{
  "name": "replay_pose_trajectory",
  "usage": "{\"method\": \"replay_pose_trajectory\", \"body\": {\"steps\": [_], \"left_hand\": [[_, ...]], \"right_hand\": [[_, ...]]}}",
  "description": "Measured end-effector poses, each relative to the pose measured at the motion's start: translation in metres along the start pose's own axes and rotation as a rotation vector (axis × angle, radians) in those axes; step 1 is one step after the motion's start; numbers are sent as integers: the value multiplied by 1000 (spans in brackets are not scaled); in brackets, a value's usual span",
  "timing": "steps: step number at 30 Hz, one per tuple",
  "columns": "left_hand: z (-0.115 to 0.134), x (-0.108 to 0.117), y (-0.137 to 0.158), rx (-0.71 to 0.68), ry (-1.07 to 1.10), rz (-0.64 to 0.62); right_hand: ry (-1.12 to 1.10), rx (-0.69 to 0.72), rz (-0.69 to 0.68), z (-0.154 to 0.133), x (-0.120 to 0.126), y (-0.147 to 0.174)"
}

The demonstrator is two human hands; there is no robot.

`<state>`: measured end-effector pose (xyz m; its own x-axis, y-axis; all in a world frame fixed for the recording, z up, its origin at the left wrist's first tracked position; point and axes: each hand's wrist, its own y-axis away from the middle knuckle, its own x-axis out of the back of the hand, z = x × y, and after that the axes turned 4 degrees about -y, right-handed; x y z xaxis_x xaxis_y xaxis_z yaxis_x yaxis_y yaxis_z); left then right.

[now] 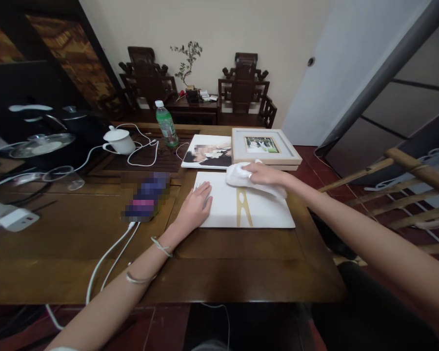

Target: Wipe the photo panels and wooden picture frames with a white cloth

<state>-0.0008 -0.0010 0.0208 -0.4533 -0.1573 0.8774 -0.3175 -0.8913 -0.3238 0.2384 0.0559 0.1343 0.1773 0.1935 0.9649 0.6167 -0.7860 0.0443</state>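
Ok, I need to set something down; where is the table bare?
The table is bare in front of the white board and between the charger and pixelated device. Crowded: behind the board; back left, around pan, cup and bottle.

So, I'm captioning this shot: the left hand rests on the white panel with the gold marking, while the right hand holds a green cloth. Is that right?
Not quite: the cloth is white, not green, as the head view shows. The left hand does rest on the white panel with the gold marking, and the right hand holds the cloth.
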Motion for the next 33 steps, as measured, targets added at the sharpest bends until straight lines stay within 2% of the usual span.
{"method": "replay_pose_trajectory", "body": {"steps": [3, 7, 13, 16, 20, 27, 30, 33], "left_hand": [[-2, 1, -1, -14, 12, 26], [-4, 1, -2, -19, -2, 36], [-5, 3, -3, -17, 9, 7], [-3, 4, -3, -4, 17, -32], [-1, 4, -3, 7, 11, -66], [-3, 2, -3, -6, 9, -60], [-4, 1, -3, -9, 7, -60], [-4, 2, -3, -11, 4, -66]], "right_hand": [[-85, -111, -42, 18, 2, 30], [-124, -89, -77, 23, -2, 69], [-204, -61, -197, -18, -11, 132], [-228, -62, -226, -30, -14, 148], [-226, -48, -146, -12, -16, 134], [-295, 1, -42, 44, -5, 60], [-269, -22, -11, 54, 0, 37], [-231, -22, -6, 53, -2, 33]]}}
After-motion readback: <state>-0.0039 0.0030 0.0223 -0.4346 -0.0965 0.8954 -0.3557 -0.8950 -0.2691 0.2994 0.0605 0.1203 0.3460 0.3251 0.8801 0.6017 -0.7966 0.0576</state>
